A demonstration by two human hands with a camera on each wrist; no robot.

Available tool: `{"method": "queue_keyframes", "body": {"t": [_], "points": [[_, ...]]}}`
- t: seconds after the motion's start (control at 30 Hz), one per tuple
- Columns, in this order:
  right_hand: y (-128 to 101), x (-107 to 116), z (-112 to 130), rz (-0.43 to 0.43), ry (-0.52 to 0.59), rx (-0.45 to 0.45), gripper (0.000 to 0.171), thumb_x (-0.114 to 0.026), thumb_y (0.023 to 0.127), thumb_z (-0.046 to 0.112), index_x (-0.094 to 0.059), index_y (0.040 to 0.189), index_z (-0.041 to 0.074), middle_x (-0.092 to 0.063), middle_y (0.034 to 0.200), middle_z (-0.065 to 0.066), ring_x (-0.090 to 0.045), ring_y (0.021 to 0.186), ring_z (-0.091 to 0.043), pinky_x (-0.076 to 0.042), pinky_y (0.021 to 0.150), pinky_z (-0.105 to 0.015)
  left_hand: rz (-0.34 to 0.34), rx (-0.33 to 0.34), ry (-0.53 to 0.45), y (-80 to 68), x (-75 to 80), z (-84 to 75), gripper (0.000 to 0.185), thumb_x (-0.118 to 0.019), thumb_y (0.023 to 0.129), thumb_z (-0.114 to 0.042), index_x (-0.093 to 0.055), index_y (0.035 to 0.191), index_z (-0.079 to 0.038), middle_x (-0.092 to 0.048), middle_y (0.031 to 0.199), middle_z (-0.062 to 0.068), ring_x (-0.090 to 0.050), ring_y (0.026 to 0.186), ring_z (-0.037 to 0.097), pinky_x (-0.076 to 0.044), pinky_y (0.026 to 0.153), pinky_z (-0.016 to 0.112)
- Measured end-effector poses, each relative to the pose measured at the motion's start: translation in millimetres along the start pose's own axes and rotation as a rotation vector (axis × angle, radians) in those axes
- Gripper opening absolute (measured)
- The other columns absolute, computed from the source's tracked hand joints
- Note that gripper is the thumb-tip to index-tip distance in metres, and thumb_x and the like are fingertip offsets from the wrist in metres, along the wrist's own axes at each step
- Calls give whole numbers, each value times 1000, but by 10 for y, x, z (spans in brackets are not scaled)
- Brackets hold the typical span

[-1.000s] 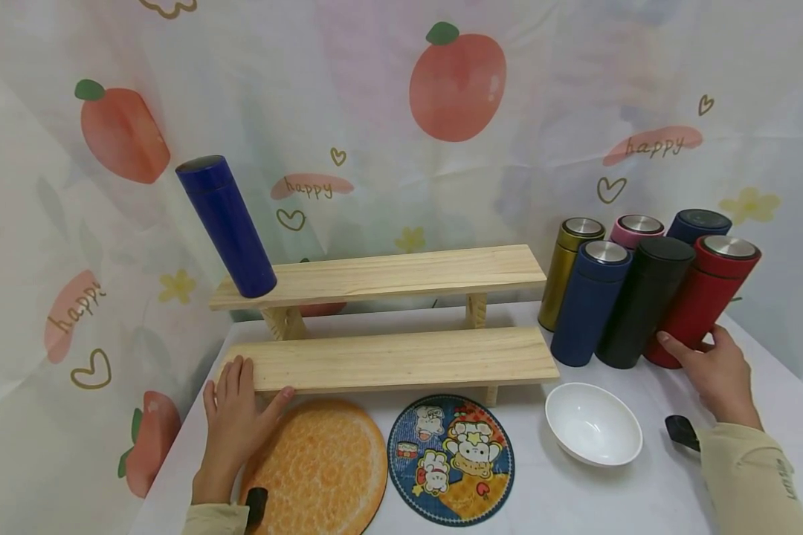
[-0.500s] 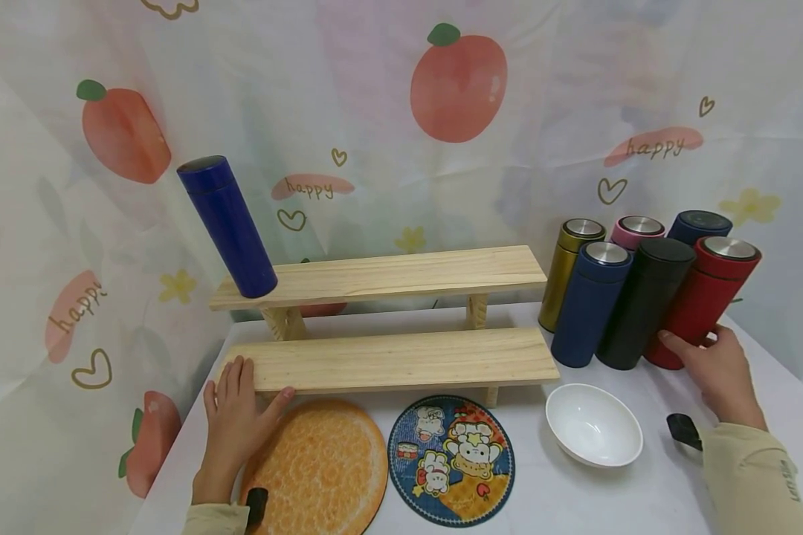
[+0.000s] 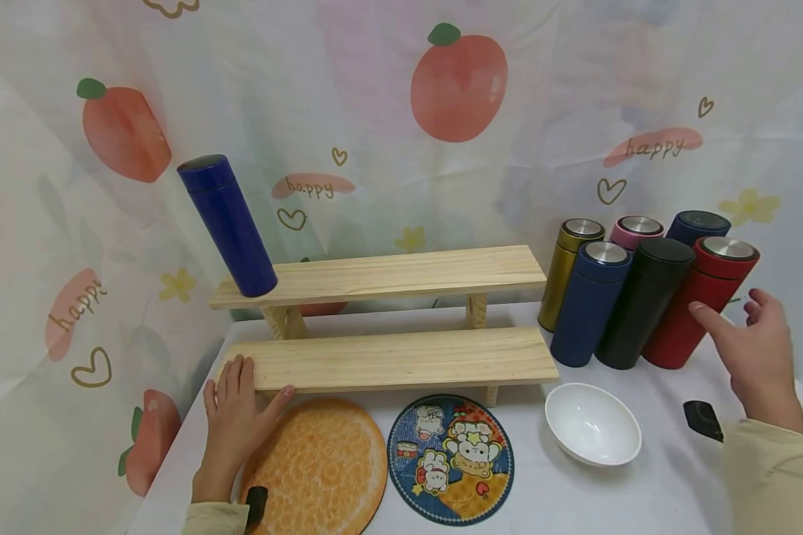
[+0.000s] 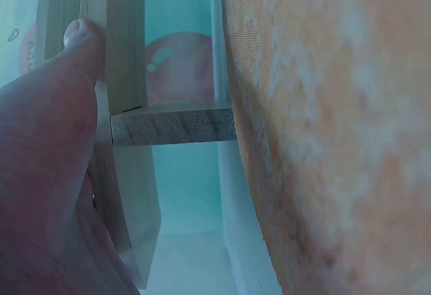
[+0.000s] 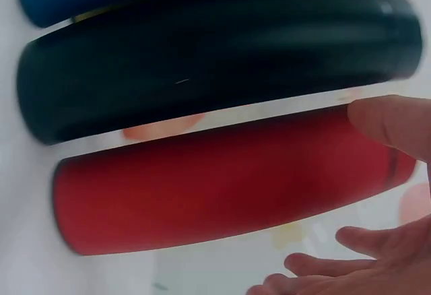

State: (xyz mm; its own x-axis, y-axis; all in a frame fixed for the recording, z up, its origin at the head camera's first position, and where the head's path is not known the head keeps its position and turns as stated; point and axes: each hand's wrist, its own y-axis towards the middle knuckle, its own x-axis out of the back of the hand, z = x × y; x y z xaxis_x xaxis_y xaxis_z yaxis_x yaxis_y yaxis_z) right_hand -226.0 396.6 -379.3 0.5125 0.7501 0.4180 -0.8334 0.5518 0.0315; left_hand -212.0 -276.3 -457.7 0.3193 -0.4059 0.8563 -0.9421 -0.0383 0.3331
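My right hand (image 3: 752, 343) hovers open beside the red flask (image 3: 699, 301), fingers spread and not touching it; the right wrist view shows the red flask (image 5: 222, 180) with my fingers (image 5: 387, 123) close by. The red flask stands in a cluster with a black flask (image 3: 639, 303), a navy flask (image 3: 589, 301), a gold one (image 3: 562, 273), a pink one (image 3: 636, 229) and another dark blue one (image 3: 699, 225). My left hand (image 3: 236, 416) lies flat against the left end of the lower wooden shelf (image 3: 395, 358); its thumb (image 4: 84, 42) presses the board. A blue flask (image 3: 226, 225) stands on the upper shelf (image 3: 388, 273).
A white bowl (image 3: 593, 423) sits in front of the flasks. An orange round mat (image 3: 321, 468) and a cartoon round mat (image 3: 451, 459) lie along the table's front edge. A fruit-print curtain closes off the back and both sides.
My right hand has let go of the red flask's base, lifted and moved right, fingers now spread. The left hand has not moved.
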Motion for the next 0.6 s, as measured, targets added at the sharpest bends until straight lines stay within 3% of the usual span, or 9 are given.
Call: {"method": "queue_keyframes", "body": {"t": [0.17, 0.3, 0.6], "points": [[-173, 24, 247, -113, 32, 28, 83, -54, 110, 36, -4, 174, 21, 0, 180, -8, -1, 164, -34, -16, 124, -58, 3, 0, -2, -5, 5, -4, 104, -67, 99, -61, -27, 162, 13, -24, 167, 36, -15, 155, 53, 1, 120, 71], [-307, 9, 411, -152, 60, 75, 81, -55, 109, 33, -8, 174, 28, -3, 180, 2, -2, 164, -22, -14, 126, -46, 14, 5, -1, -10, 28, -18, 104, -66, 100, -61, -26, 162, 13, -22, 168, 35, -14, 156, 52, 2, 121, 71], [-553, -71, 660, -166, 71, 181, 78, -57, 109, 27, -14, 173, 30, -9, 180, 6, -4, 164, -17, -11, 126, -40, 12, 2, -5, -9, 16, -5, 104, -66, 100, -61, -26, 162, 13, -22, 167, 36, -14, 156, 53, 2, 121, 71]]}}
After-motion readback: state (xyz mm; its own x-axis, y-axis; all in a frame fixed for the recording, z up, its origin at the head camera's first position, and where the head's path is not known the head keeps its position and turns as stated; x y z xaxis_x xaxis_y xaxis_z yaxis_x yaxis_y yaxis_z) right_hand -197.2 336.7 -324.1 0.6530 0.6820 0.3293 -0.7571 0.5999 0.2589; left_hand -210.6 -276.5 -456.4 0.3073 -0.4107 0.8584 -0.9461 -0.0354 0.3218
